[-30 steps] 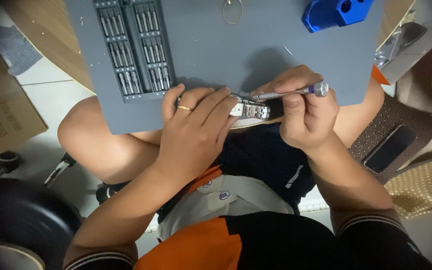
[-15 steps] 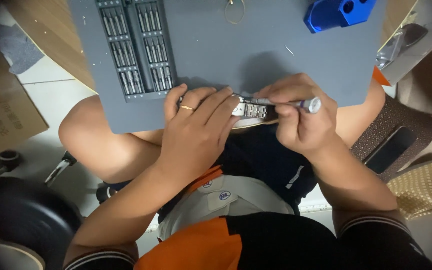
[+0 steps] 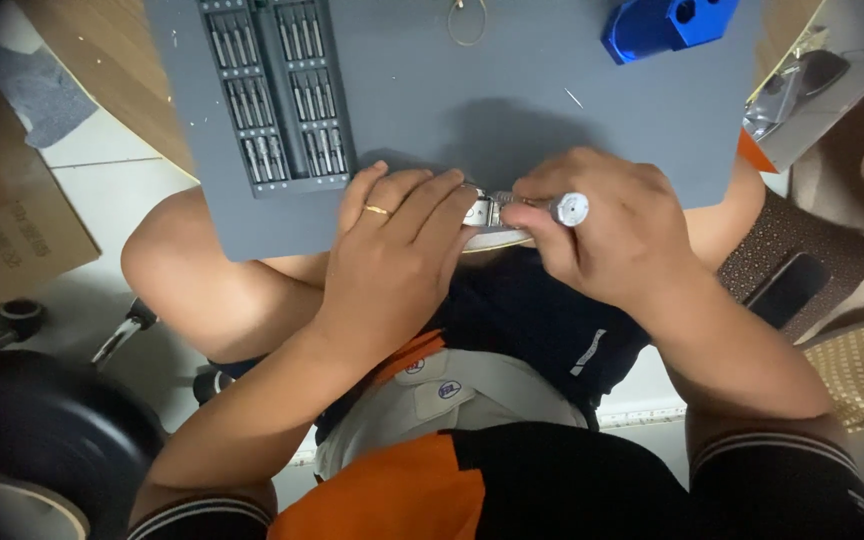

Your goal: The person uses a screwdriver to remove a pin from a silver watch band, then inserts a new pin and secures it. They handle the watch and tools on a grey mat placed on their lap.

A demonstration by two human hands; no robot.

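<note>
My left hand (image 3: 392,250), with a gold ring on one finger, presses down on a small silver metal piece (image 3: 482,212) at the near edge of a grey mat (image 3: 512,110). My right hand (image 3: 612,235) grips a silver precision screwdriver (image 3: 552,208), its round end cap toward the camera and its tip at the metal piece. Most of the piece is hidden under my fingers.
A case of several screwdriver bits (image 3: 277,95) lies open on the mat's far left. A blue block with holes (image 3: 667,22) and a thin wire loop (image 3: 466,22) sit at the far edge. A black chair (image 3: 42,440) stands at the lower left, a cardboard box (image 3: 2,220) at the left.
My right hand has swung the screwdriver from lying sideways to pointing more steeply down at the metal piece. My left hand has stayed in place.
</note>
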